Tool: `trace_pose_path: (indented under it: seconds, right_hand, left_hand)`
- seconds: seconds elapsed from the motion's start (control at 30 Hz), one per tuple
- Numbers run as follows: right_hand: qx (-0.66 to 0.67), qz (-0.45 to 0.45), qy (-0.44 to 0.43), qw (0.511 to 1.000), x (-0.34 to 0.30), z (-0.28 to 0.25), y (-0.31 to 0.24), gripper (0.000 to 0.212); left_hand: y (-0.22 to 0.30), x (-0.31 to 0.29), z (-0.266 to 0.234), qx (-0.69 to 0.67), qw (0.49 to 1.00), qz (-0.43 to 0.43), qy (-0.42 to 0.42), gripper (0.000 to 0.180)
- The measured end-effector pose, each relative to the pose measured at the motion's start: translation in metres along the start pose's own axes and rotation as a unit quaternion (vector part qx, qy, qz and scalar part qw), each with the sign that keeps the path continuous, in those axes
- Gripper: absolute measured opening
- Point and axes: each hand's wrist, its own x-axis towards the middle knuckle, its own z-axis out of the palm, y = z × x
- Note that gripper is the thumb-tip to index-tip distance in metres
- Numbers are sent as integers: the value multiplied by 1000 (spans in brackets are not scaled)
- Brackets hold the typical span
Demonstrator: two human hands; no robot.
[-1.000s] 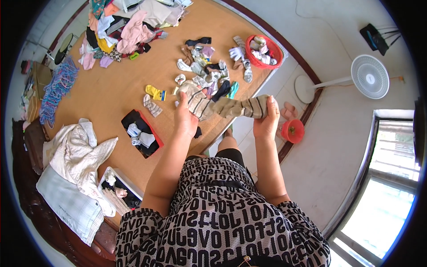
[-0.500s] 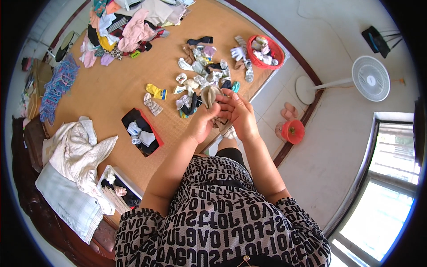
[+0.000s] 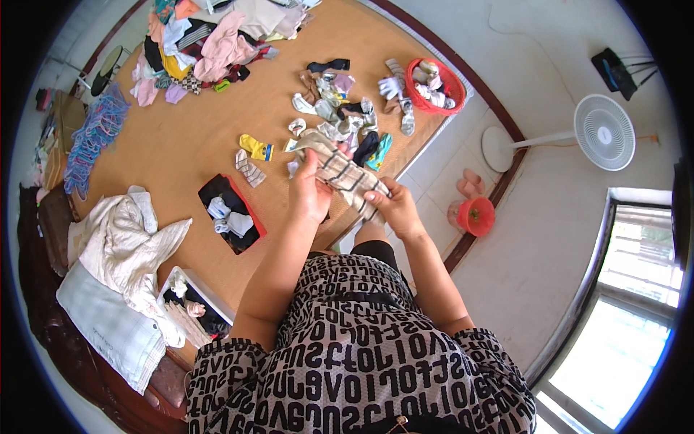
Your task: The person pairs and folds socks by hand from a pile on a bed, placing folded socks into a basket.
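Beige striped sock (image 3: 341, 172): spans both hands in front of the body, above the edge of the tan mat (image 3: 188, 166), and slants from upper left to lower right; cannot tell whether single or doubled with another. Held at the upper part in the left hand (image 3: 311, 192), loosely curled, with thumb laid over the cloth and fingers mostly hidden behind. Pinched near the lower end in the right hand (image 3: 397, 208), closed between thumb and bent fingers. Just beyond, on the mat: a loose spread of socks (image 3: 329, 108), with a black sock (image 3: 366, 147) beside a teal sock (image 3: 381, 152). Off to the left, a yellow sock (image 3: 254, 147) near a pale striped sock (image 3: 249, 168); closer to the body, a black box (image 3: 215, 189) with light socks inside. Near the mat's far right edge, a red basket (image 3: 435, 109) holding pale socks. At upper left, a big heap of clothes (image 3: 224, 54); past the mat on the right, a white fan (image 3: 604, 132)
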Motion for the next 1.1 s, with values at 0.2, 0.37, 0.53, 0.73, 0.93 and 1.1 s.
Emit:
trace_pose_path:
  seconds: [0.2,0.37,0.53,0.73,0.93,1.1]
  right_hand:
    - [-169,-328,171,913,21,-5,10,10]
    - [-313,-459,-46,830,-9,59,-17,6]
    - [-466,-258,262,805,58,28,-3,24]
    - [-340,-510,-7,790,5,73,-18,20]
    - [-411,-245,233,847,59,13,12,27]
    - [-312,-206,162,913,43,-2,-3,24]
  left_hand:
    - [-1,7,-5,-69,991,-49,106,29]
    - [-13,30,-20,-210,958,-184,60,33]
    - [-30,-7,46,-78,968,-203,126,37]
    - [-30,35,-59,-85,985,-148,-16,41]
    - [-20,6,-1,-94,973,-206,-45,38]
    - [0,10,29,171,978,-3,120,37]
